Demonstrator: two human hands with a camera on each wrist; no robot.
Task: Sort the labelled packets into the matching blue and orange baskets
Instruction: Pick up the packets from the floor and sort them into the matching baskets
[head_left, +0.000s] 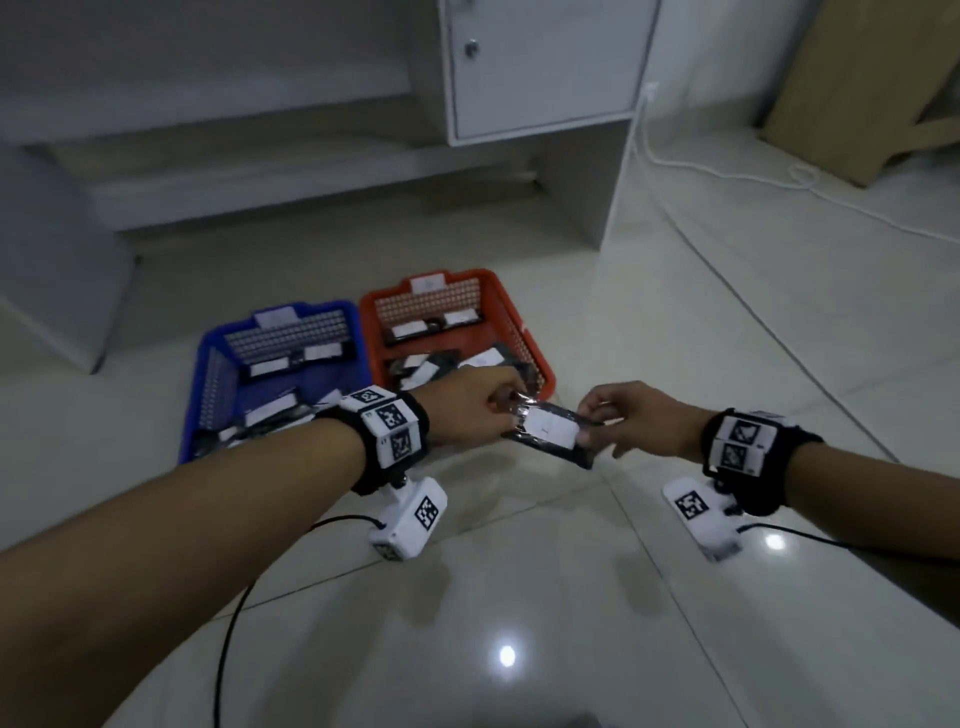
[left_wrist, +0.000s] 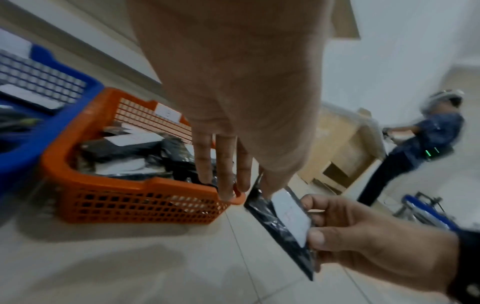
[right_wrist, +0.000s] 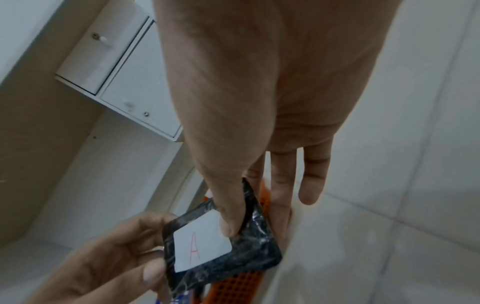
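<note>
Black packet (head_left: 550, 434) with a white label marked A sits pinched between our left hand (head_left: 470, 410) and right hand (head_left: 631, 421), held just above the floor beside the orange basket (head_left: 530, 332); blue basket (head_left: 208, 364) lies left of that

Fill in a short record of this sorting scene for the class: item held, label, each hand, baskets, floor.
item held: black packet, in the air at the near right corner of the orange basket
label: white sticker, red letter A
left hand: pinches one end
right hand: pinches the other end
baskets: blue basket on the left, orange on the right, side by side, both holding packets
floor: glossy pale tiles
</note>
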